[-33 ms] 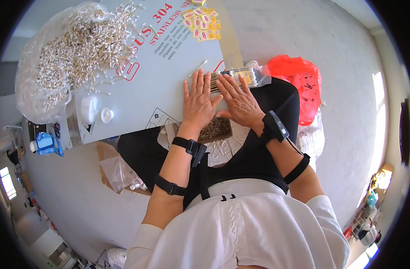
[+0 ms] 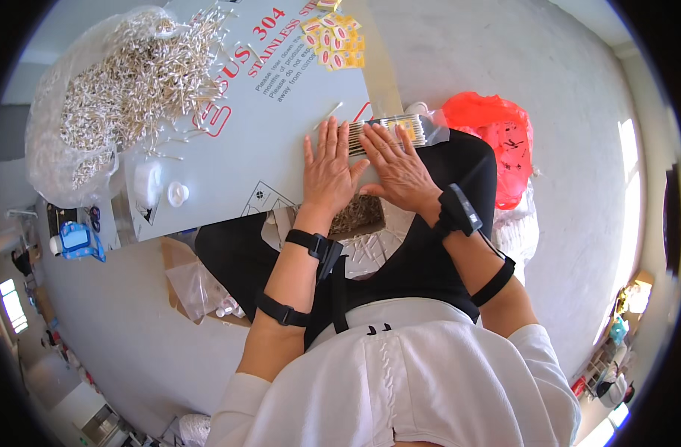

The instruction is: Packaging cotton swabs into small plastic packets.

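Observation:
A clear plastic bag [image 2: 435,125] with a row of cotton swabs [image 2: 389,124] and a yellow card [image 2: 410,127] lies at the table's right edge. Across the swabs rest the fingers of my right hand [image 2: 400,171], stretched out flat with nothing gripped. My left hand [image 2: 330,170] lies palm down beside it, fingers extended at the left end of the swab row and on the table. What is under both palms is hidden. One loose swab [image 2: 333,109] lies just beyond my left fingertips.
A big clear bag [image 2: 42,153] spills a heap of cotton swabs [image 2: 124,97] on the table's left. Yellow cards [image 2: 340,45] lie at the back. Below the table edge, between my legs, stands a box [image 2: 366,216] of swabs. A red plastic bag [image 2: 497,141] is at the right.

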`<act>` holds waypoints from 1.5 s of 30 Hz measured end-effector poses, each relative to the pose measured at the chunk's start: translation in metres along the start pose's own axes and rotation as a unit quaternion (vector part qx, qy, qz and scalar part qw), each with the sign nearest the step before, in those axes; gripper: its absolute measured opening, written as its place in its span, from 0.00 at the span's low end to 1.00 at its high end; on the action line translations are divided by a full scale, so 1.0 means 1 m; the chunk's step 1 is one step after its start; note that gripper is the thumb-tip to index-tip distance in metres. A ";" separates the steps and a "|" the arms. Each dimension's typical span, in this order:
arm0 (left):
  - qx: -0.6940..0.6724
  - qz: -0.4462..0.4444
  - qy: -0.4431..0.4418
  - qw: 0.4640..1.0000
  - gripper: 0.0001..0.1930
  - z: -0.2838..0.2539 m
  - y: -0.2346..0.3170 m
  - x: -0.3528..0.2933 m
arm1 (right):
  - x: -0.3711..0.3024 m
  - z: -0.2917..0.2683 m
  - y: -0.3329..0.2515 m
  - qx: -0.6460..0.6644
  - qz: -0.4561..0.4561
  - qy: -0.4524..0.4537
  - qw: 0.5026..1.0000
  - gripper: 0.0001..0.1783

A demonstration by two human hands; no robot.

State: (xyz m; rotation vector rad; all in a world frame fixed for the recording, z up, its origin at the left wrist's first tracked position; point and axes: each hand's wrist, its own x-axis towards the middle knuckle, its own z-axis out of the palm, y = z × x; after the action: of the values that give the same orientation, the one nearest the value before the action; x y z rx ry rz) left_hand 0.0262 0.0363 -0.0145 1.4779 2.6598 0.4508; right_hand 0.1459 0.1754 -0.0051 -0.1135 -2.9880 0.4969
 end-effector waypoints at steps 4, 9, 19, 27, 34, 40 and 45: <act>0.000 0.001 0.002 1.000 0.39 0.000 0.002 0.000 | -0.005 -0.005 0.024 -0.051 0.131 0.099 0.985 0.46; 0.004 -0.002 -0.010 1.000 0.39 0.005 0.013 0.006 | -0.018 0.003 0.041 -0.042 0.152 0.057 0.986 0.45; -0.030 0.017 -0.013 0.999 0.39 0.012 0.037 0.019 | -0.021 0.005 0.047 -0.017 0.127 0.060 0.990 0.43; -0.018 0.034 0.011 0.999 0.41 0.018 0.046 0.027 | -0.022 0.000 0.055 0.069 0.118 0.054 0.989 0.38; -0.047 0.045 -0.004 0.998 0.37 0.016 0.042 0.028 | -0.020 0.011 0.061 0.203 0.201 0.206 0.936 0.33; -0.463 -0.074 0.168 0.867 0.32 0.018 0.051 0.041 | -0.013 0.028 0.083 0.813 0.346 0.334 0.327 0.23; -0.476 -0.077 0.187 0.856 0.32 0.026 0.059 0.050 | 0.017 0.026 0.057 0.839 0.313 0.368 0.249 0.17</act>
State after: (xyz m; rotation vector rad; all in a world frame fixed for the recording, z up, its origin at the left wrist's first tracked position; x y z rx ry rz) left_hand 0.0533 0.1130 -0.0188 0.8894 2.1004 1.8382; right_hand 0.1288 0.2225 -0.0466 -0.8559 -0.1942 2.2481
